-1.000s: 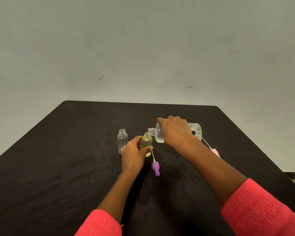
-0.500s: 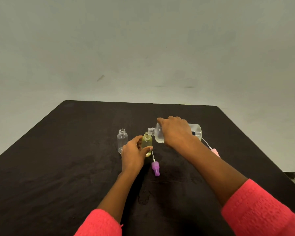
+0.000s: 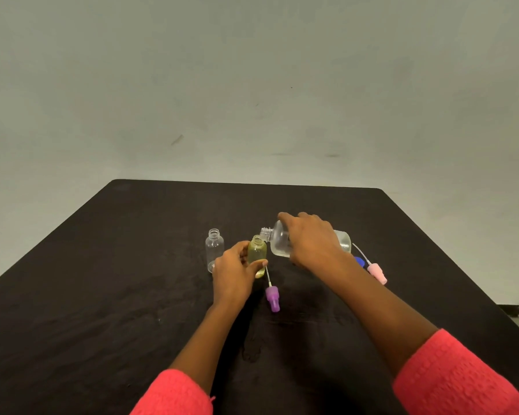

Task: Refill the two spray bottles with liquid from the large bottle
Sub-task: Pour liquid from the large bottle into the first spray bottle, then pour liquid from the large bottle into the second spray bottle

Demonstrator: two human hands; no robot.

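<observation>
Compared with half a second ago, the large bottle [image 3: 277, 244] is held slightly lower, tipped sideways, by the right hand [image 3: 310, 239], which is clasped around it. A blue cap [image 3: 359, 261] is now uncovered behind the wrist. The yellowish spray bottle [image 3: 256, 253] is gripped upright by the left hand [image 3: 234, 272] on the black bench [image 3: 102, 295]. A plain grey wall [image 3: 252, 85] is seen behind.

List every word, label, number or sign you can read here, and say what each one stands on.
None: no text can be read in this view.
The large bottle shows no label; the right hand covers its middle.
The yellowish spray bottle in the left hand: no print.
The empty spray bottle: no print.
The purple sprayer and pink sprayer: no marks visible.
</observation>
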